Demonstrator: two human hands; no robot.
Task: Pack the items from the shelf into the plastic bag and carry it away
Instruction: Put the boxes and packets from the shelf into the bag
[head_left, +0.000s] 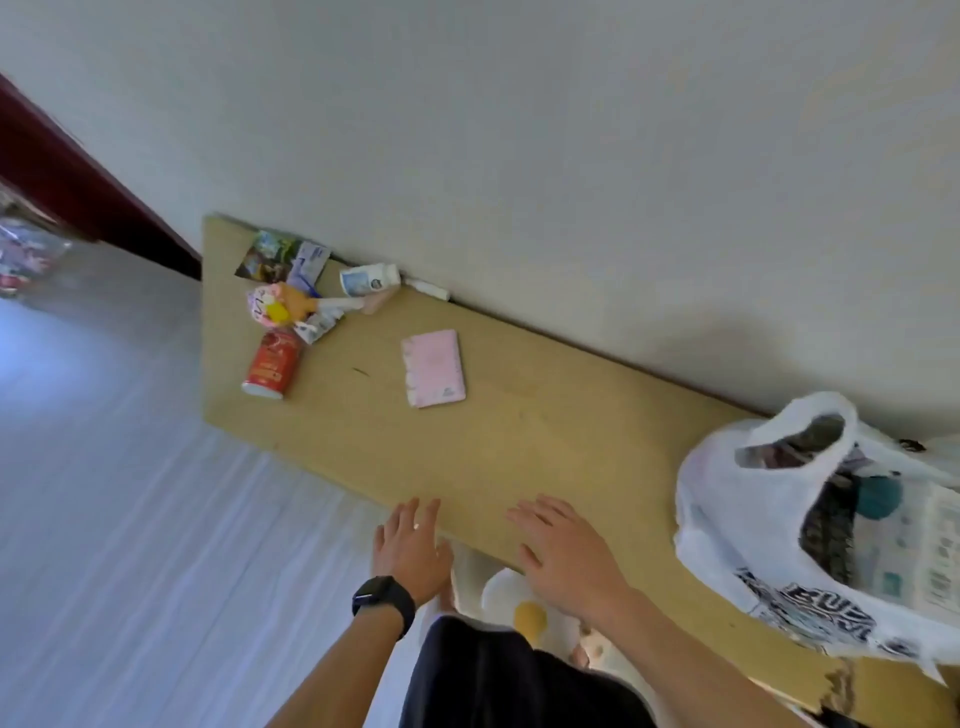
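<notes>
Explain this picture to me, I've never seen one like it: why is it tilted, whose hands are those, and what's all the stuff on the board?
There is no machine here. A person wears a wide-angle camera on the head, looking forward and down, so the picture tilts with the head and you see their own arms reaching out.

The left hand, with a dark watch on its wrist, and the right hand are both open and empty, at the near edge of a wooden shelf fixed along a pale wall.

On the shelf lie a pink notepad, a red can on its side, a white bottle by the wall, and a small heap of packets and toys too blurred to name. At the right stands a white plastic bag, already holding some things. Nothing is held.
</notes>
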